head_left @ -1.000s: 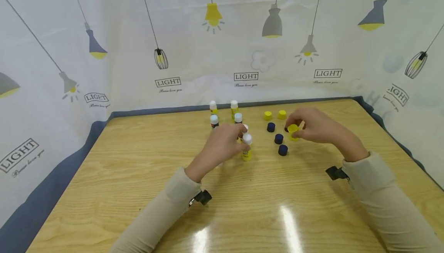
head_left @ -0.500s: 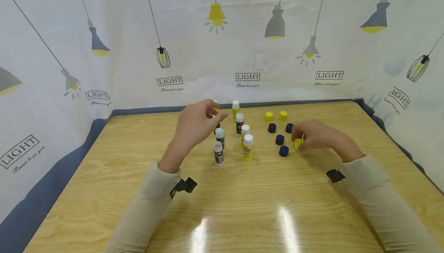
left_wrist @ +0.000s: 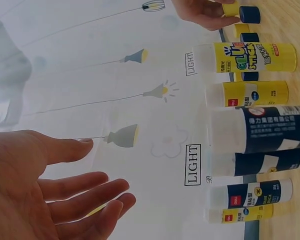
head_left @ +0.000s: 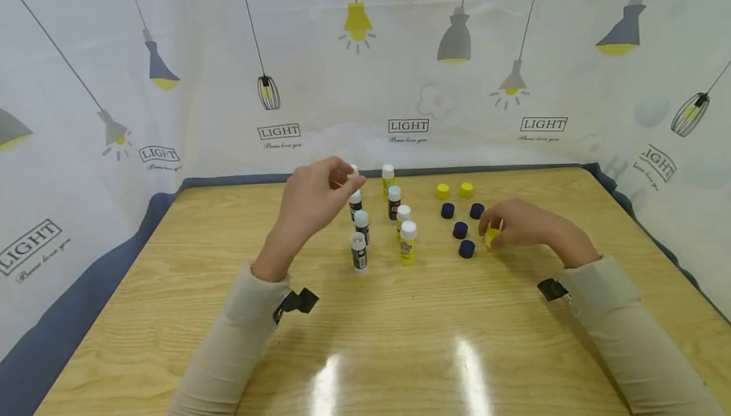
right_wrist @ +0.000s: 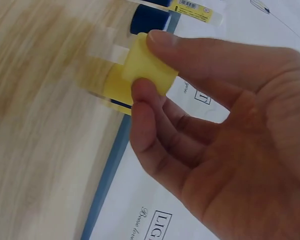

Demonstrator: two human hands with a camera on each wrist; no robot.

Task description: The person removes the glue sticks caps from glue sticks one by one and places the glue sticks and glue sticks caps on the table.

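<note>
My right hand pinches a yellow cap between thumb and fingertips, low over the table at the right of the loose caps. With fingers spread and relaxed, my left hand holds nothing. It hovers at the left of two rows of upright glue sticks, its fingertips overlapping the back left one in the head view. Dark blue-labelled glue sticks fill most of the left row. A yellow glue stick stands at the front of the right row, with another yellow one behind.
Navy caps sit on the wooden table between the glue sticks and my right hand. Two yellow caps lie farther back. A white cloth printed with lamps hangs behind the table's far edge.
My left hand has moved left and back, away from the right row of glue sticks. My right hand has lowered the yellow cap slightly toward the front right, to the table.
</note>
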